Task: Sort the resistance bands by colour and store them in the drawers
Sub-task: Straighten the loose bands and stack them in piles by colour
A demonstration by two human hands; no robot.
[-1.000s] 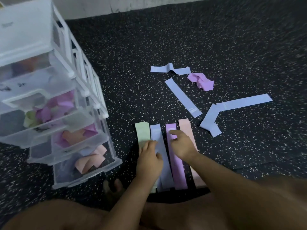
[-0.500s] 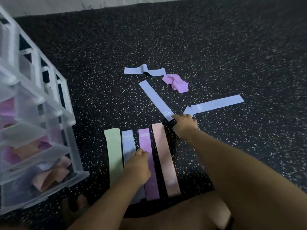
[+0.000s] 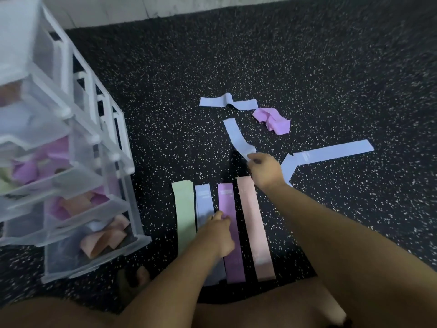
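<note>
I see my right hand (image 3: 263,170) out over the floor (image 3: 331,67), its fingers (image 3: 251,159) pinched on the near end of a loose blue band (image 3: 237,137), which curls up off the floor there. My left hand (image 3: 218,233) rests on the row by my legs: green band (image 3: 184,216), blue band (image 3: 203,202), purple band (image 3: 228,202), pink band (image 3: 255,228), side by side. Its fingers are bent where blue meets purple; I cannot tell if they grip. Farther out lie a twisted blue band (image 3: 227,102), a crumpled purple band (image 3: 272,119) and a bent blue band (image 3: 331,153). The drawers (image 3: 78,216) stand open at left, holding mixed bands.
</note>
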